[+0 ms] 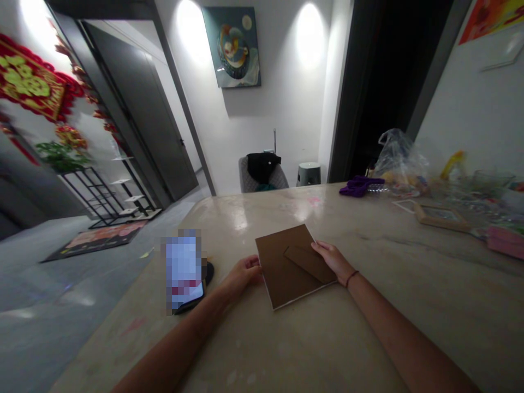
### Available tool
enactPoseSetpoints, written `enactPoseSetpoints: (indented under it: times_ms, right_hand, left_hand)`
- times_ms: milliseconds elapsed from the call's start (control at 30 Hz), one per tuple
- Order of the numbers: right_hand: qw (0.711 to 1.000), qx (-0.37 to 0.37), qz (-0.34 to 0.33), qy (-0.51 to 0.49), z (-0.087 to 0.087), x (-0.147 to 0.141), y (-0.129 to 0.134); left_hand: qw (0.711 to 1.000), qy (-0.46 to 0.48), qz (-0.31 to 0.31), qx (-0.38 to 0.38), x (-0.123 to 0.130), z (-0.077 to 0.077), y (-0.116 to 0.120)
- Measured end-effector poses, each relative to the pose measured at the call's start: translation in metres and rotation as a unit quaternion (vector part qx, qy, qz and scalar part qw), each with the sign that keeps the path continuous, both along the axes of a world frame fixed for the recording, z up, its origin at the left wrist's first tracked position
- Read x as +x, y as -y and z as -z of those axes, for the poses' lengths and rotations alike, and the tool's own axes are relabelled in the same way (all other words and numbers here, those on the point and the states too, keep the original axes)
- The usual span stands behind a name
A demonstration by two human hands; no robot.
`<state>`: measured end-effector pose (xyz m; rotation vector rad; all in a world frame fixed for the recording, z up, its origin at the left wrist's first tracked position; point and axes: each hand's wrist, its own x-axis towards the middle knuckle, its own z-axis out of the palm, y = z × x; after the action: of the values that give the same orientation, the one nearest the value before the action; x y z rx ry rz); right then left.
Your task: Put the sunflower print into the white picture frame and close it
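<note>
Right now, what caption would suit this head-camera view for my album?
Head view: left hand and right hand touch opposite edges of a brown-backed picture frame on a marble table.

Dim light, bright spotlight pools on the back wall (286, 109), glare on the tabletop (295, 210) (edges bowed)

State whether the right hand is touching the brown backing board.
Touching: the head view shows the right hand resting across the edge of the brown backing board.

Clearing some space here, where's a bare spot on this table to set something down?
Bare tabletop lies right of your right hand and beyond the brown frame backing. The far right is crowded: plastic bag, glass bowl, wooden frame.
</note>
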<state>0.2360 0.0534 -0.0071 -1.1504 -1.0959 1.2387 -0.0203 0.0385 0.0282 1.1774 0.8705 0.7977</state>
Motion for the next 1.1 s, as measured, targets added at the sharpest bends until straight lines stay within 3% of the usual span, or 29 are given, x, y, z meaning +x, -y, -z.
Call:
enactPoseSetpoints:
  times_ms: [167,267,333,433,500,833,1100]
  right_hand:
    - [0.998,0.042,-0.006,0.048,-0.002,-0.003,0.001]
    - [0.986,0.097,0.053,0.127,-0.003,-0.004,0.003]
    - [0.96,0.146,0.079,0.225,-0.004,-0.005,0.007]
    - [0.902,0.224,0.04,0.366,-0.006,-0.008,0.014]
    - [0.878,0.237,0.031,0.414,-0.005,-0.011,0.017]
    - [0.859,0.235,0.072,0.449,0.003,-0.02,0.014]
    - [0.863,0.236,0.08,0.439,0.004,-0.019,0.015]
  left_hand:
    - [1.0,-0.009,-0.006,-0.013,-0.002,-0.002,-0.001]
    - [1.0,-0.016,-0.002,-0.012,-0.002,-0.003,0.0]
    - [1.0,-0.019,-0.001,-0.009,-0.002,-0.002,-0.001]
    - [0.999,-0.029,-0.014,-0.01,-0.002,0.0,-0.002]
    - [0.999,-0.029,-0.025,-0.01,-0.002,0.002,-0.004]
    - [0.998,-0.003,0.042,0.038,0.001,0.007,-0.003]
    - [0.996,0.005,-0.084,0.014,0.0,0.016,-0.003]
